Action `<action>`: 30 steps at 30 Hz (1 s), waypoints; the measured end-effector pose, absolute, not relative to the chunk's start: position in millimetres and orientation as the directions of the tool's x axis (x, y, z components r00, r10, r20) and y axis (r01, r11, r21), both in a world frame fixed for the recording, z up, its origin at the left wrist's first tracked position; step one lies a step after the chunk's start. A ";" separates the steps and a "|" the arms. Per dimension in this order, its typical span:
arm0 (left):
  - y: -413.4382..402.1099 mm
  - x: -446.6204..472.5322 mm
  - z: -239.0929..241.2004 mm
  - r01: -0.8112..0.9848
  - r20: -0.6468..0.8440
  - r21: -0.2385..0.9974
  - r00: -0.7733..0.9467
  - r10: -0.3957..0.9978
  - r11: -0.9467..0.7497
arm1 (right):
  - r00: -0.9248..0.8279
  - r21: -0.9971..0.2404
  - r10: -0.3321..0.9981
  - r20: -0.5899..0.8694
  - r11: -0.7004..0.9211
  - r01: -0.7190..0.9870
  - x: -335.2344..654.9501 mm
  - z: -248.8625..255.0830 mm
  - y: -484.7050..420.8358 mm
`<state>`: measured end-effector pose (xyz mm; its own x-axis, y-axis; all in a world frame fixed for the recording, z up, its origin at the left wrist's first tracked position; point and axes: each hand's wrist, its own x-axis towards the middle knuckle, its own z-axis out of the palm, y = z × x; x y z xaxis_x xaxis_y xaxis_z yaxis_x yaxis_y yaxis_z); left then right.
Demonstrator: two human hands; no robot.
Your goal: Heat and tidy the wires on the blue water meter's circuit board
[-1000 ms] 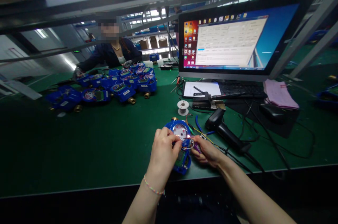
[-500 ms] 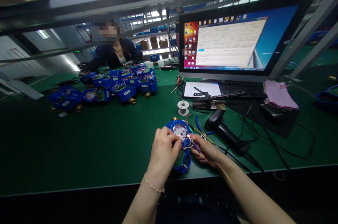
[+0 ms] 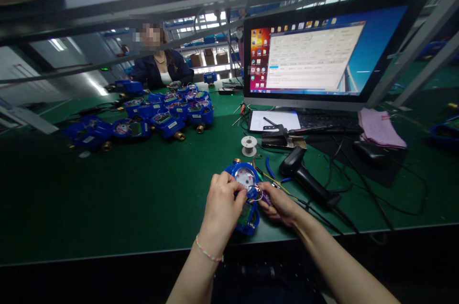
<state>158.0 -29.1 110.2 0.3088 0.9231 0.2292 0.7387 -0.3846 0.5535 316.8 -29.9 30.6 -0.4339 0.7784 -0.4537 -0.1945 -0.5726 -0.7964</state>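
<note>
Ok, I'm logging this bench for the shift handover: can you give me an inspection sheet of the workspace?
Surface: green bench mat.
Job's things: blue water meter lying near the front edge, thin wires at its right side.
Clutter: solder spool, barcode scanner, white paper, pink cloth, mouse.
Hands: left hand on the meter; right hand pinching at its right side.
Cables: black leads trailing right of the scanner.
Surroundings: monitor lit, batch of blue meters, a co-worker opposite.
</note>
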 end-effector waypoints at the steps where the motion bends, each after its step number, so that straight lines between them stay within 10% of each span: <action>1: -28.9 158.0 110.1 0.736 0.224 0.559 0.310 0.924 -0.382 | -0.437 -0.800 0.780 -0.448 -0.568 -0.194 316.5 30.5 -29.8; 19: -26.1 157.6 111.2 0.749 0.172 0.556 0.321 0.931 -0.361 | -0.366 -0.877 0.826 -0.428 -0.478 -0.053 320.5 34.9 -32.6; 24: -27.5 157.7 108.4 0.771 0.200 0.516 0.316 0.927 -0.374 | 0.071 -0.895 0.984 -0.166 -0.180 0.408 333.2 28.8 -48.2; 30: -33.9 162.2 114.3 0.846 0.243 0.364 0.317 0.917 -0.389 | 0.170 -0.473 0.976 0.139 -0.085 0.877 327.5 4.3 -71.8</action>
